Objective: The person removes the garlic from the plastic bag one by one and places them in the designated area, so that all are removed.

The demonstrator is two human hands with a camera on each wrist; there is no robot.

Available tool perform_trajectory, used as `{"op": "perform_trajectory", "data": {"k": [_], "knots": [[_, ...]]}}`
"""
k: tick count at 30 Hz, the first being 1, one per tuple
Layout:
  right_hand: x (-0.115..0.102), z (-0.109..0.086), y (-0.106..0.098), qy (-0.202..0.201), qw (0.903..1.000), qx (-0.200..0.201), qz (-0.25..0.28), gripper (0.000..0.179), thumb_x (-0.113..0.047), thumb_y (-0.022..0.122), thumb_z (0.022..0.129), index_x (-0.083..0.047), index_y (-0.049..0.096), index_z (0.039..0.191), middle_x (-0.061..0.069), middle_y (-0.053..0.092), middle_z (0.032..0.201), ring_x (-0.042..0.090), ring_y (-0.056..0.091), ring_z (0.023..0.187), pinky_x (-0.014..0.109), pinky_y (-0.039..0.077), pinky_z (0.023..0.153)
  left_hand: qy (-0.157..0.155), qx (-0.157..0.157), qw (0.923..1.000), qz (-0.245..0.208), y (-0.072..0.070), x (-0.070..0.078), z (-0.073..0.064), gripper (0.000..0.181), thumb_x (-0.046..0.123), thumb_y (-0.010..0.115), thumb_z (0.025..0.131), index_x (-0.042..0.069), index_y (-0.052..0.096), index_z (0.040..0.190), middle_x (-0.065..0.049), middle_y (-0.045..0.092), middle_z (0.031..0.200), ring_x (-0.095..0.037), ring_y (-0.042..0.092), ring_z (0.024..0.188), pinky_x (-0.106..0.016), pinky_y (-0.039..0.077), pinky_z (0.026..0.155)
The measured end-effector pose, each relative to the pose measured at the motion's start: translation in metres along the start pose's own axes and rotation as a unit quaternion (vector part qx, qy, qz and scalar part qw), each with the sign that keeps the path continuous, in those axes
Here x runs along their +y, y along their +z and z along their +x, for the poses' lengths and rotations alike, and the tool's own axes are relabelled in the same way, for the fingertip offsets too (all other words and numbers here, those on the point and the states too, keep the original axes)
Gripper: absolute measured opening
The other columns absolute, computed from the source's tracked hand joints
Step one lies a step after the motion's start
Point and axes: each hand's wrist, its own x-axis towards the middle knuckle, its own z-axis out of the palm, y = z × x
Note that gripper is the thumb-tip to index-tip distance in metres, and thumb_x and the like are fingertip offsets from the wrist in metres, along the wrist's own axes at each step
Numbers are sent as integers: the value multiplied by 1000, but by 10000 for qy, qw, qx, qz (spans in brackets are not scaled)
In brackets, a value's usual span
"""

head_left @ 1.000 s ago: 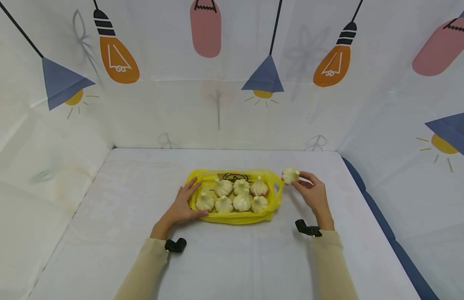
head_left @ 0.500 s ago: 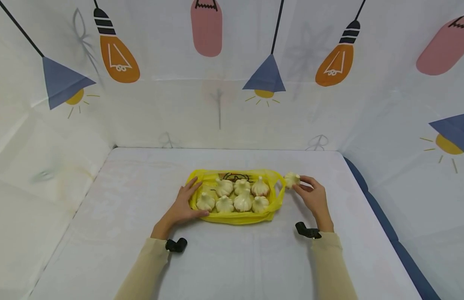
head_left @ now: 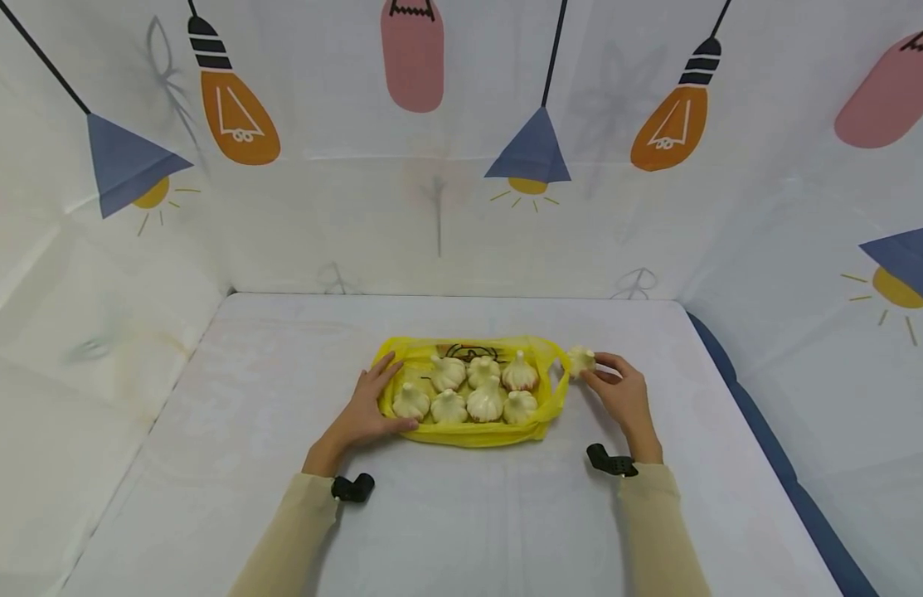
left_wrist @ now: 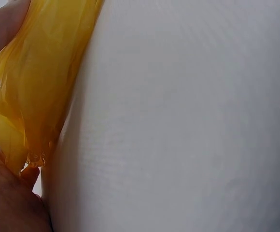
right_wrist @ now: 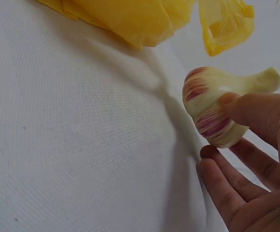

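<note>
A yellow plastic bag (head_left: 461,434), opened out like a tray, lies at mid-table with several pale garlic bulbs (head_left: 485,401) in it. My left hand (head_left: 366,408) holds the bag's left end, thumb along the front rim and fingers over the left side. The left wrist view has the bag (left_wrist: 50,72) bunched between thumb and fingers. Just off the bag's right end, my right hand (head_left: 624,395) pinches one garlic bulb (head_left: 580,361) between thumb and fingers. Purple-red streaks mark this bulb (right_wrist: 210,106) in the right wrist view; its stem points right.
A white cloth-covered table (head_left: 461,522) carries everything. The bag's handle loop (head_left: 560,383) sticks out at its right end, close to the held bulb. Behind stands a white sheet (head_left: 342,215) printed with lamps and bulbs. A dark blue edge (head_left: 767,439) runs along the table's right side.
My right hand has come down slightly with the garlic bulb, which now sits lower beside the bag's right end. My left hand stays on the bag.
</note>
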Motion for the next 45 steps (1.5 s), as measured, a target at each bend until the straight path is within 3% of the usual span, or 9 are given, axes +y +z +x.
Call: {"op": "perform_trajectory", "data": {"k": [9, 20, 30, 45], "knots": [[-1, -1, 1, 116, 9999, -83, -95, 59, -35, 76, 95, -6, 57, 143, 16, 55, 150, 36, 62, 129, 5, 47, 81, -30, -4, 10000, 37, 1, 1, 1, 111, 48, 87, 75, 6, 31, 161, -16, 14, 172, -49, 8, 157, -68, -1, 124], [2, 0, 4, -117, 9997, -32, -218, 54, -31, 76, 95, -5, 60, 140, 18, 59, 144, 37, 63, 127, 5, 47, 80, -143, -7, 9999, 93, 0, 2, 0, 111, 48, 87, 76, 6, 31, 162, -15, 13, 173, -46, 6, 158, -65, -2, 126], [1, -1, 5, -149, 9991, -51, -400, 54, -34, 75, 96, -7, 60, 140, 18, 59, 144, 38, 64, 127, 31, 58, 94, -33, -3, 10000, 72, -1, 2, 1, 110, 47, 87, 76, 4, 31, 161, -19, 15, 172, -48, 11, 157, -66, -2, 125], [5, 1, 7, -273, 9990, -3, -346, 52, -31, 74, 97, -4, 59, 139, 18, 59, 144, 36, 61, 129, 29, 55, 101, 19, 26, 10000, 53, 0, 1, 1, 109, 47, 86, 76, 3, 32, 160, -18, 16, 172, -48, 12, 157, -67, -1, 125]]}}
